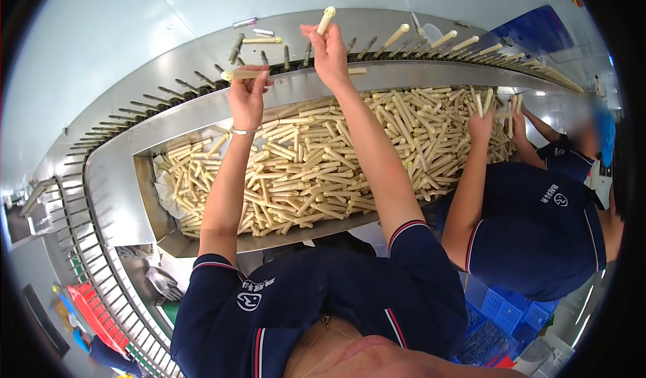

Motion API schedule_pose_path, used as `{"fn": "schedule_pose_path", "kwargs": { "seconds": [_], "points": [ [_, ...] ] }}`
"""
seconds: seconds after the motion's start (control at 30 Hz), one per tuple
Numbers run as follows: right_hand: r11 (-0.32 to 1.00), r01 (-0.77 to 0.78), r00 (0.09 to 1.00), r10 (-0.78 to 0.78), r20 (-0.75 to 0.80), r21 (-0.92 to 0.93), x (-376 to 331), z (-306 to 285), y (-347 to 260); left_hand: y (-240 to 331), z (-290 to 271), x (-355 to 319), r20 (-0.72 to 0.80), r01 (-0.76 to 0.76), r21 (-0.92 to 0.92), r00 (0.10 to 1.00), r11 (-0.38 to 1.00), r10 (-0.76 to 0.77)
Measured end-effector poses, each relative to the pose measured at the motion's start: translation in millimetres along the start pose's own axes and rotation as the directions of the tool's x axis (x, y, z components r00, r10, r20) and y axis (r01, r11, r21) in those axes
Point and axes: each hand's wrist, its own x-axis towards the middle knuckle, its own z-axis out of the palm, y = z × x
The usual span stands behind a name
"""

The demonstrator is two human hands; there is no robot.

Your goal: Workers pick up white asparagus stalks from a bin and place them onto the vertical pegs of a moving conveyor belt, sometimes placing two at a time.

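Beyond the steel trough [121, 176], heaped with cream tubes [323, 162], runs a row of pins [202, 78]. Above its far rim, the left hand [247, 98] pinches one tube [241, 74] flat; the right hand [330, 51] grips another tube [326, 20] upright. A co-worker's hand [481, 125] digs into the trough's right end.

Pale grey wall [101, 35] behind; red crate [91, 314], blue crates [511, 307] on floor

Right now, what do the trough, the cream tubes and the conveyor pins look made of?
Trough: brushed stainless steel by the look, grey with soft reflections.
Cream tubes: likely moulded plastic, matte, uniform colour; could be rubber.
Conveyor pins: dark metal rods, probably steel; too small to confirm finish.
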Motion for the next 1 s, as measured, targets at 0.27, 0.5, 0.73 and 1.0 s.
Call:
{"fn": "schedule_pose_path", "kwargs": {
  "seconds": [0.27,0.5,0.73,1.0],
  "points": [
    [0.939,-0.108,0.993,0.090,-0.071,-0.327,-6.3,-22.5,45.2,-4.1,36.6,57.9,-0.082,-0.162,0.147,0.981,0.976,0.175],
    [0.750,-0.138,0.974,-0.016,-0.226,-0.647,-71.3,-59.2,25.5,-23.6,77.0,84.5,0.302,-0.379,0.636,0.924,0.672,0.235],
    [0.124,-0.096,0.638,0.769,0.035,-0.988,-175.2,-91.0,76.1,-51.3,107.3,44.0,0.210,-0.389,0.670,0.916,0.632,0.341],
    [0.264,-0.222,0.481,0.867,0.130,-0.939,-131.9,-117.8,28.9,-167.1,28.3,-68.5,0.608,-0.578,0.742,0.794,0.339,0.022]
  ]
}}
